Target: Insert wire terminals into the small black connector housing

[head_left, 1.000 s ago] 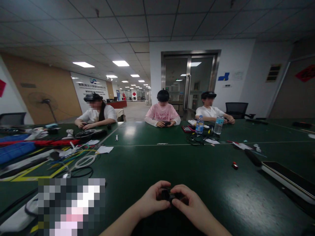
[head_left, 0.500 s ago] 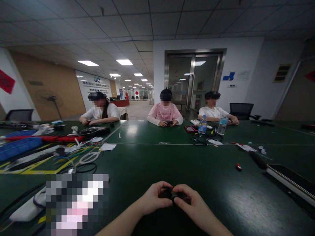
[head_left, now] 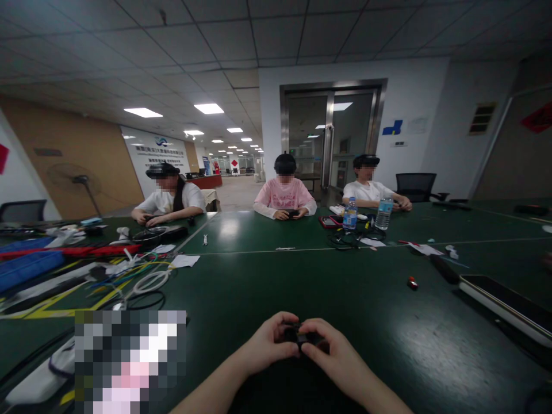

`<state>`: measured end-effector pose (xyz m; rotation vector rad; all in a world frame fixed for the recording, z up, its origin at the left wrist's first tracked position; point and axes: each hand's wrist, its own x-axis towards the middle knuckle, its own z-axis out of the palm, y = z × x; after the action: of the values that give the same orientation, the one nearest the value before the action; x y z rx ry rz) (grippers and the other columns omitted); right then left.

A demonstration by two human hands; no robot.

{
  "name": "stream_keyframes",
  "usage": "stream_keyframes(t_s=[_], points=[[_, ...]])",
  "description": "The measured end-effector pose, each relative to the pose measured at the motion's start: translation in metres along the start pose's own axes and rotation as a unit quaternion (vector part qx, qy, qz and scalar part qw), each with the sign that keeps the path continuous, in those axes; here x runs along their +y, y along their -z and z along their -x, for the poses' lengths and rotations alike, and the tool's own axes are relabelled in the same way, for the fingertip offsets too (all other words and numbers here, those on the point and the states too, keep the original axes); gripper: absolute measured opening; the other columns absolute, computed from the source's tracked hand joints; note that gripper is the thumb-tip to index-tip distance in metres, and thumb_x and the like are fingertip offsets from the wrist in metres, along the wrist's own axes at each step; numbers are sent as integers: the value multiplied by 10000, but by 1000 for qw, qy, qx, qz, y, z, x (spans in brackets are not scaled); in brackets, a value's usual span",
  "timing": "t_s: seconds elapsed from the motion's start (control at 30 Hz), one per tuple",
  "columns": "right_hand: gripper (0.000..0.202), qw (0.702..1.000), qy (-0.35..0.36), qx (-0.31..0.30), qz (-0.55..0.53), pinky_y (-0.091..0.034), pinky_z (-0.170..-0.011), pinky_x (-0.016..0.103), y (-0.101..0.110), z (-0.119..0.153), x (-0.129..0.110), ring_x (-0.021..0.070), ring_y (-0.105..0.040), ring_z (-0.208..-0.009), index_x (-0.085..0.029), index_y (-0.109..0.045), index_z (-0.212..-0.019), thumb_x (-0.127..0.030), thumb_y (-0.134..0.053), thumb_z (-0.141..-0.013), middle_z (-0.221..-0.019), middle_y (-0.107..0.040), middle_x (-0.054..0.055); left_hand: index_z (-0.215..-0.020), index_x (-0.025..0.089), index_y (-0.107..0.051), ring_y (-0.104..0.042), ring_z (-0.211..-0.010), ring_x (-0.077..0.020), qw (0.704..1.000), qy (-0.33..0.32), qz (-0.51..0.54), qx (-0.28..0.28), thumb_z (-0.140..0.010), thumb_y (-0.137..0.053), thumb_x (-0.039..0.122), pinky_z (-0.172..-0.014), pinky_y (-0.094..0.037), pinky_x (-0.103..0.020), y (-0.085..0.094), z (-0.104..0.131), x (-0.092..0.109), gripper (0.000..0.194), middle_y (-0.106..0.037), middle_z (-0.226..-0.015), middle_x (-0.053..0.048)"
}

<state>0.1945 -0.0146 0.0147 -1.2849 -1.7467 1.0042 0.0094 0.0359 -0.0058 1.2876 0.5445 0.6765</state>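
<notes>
Between my two hands is a small black object (head_left: 297, 336), held low over the green table (head_left: 241, 287). Its kind is hard to make out, since my fingers cover most of it and the light is dim. My left hand (head_left: 272, 342) grips its left side, thumb below and fingers curled over the top. From the right, my right hand (head_left: 326, 345) pinches it in the same way, with the thumb near the left thumb. Both hands are closed on the object at the lower middle of the view.
Cables (head_left: 150, 282), a white power strip (head_left: 41, 374) and a blue tray (head_left: 30, 270) lie to the left. At right are a small red-and-silver item (head_left: 412, 283) and a phone-like slab (head_left: 504, 299). Three people sit opposite, near two water bottles (head_left: 383, 213).
The view has shifted slightly, so the room and table items appear a little further left. My hands keep their hold on the black object, with only slight finger movement.
</notes>
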Motion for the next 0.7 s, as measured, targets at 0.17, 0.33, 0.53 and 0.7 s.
stream_keyframes(t_s=[0.17,0.33,0.53,0.7], points=[[188,1000,2,3,8,-466,-759,302,1,1,-2,215,-581,-941,-264,-636,-957,-232,-573,-782,-1074,-607,17,-1046,177,-523,-608,-859,-168,1000,2,4,-1,-625,-798,218,-771,-439,-306,1,0,0,504,-614,-966,-42],[184,1000,10,11,0,-469,-782,315,0,0,-2,213,-580,-962,-254,-633,-958,-226,-557,-792,-1106,-595,35,-1005,170,-532,-608,-794,-143,1000,5,-3,9,-637,-787,222,-742,-440,-290,1,-2,-3,451,-614,-914,-22],[203,999,9,47,-16,-424,-918,362,4,-1,0,244,-536,-1095,-242,-646,-968,-276,-581,-779,-1145,-610,45,-1004,170,-536,-619,-778,-144,1000,15,-19,12,-655,-761,187,-751,-451,-303,-1,-2,-2,415,-620,-916,-23],[296,991,-4,76,-106,-447,-899,383,15,-3,4,239,-600,-978,-214,-615,-1025,-385,-594,-786,-1022,-664,56,-998,166,-529,-630,-754,-143,999,28,-14,22,-652,-753,157,-752,-449,-306,-2,0,4,412,-640,-902,-26]])
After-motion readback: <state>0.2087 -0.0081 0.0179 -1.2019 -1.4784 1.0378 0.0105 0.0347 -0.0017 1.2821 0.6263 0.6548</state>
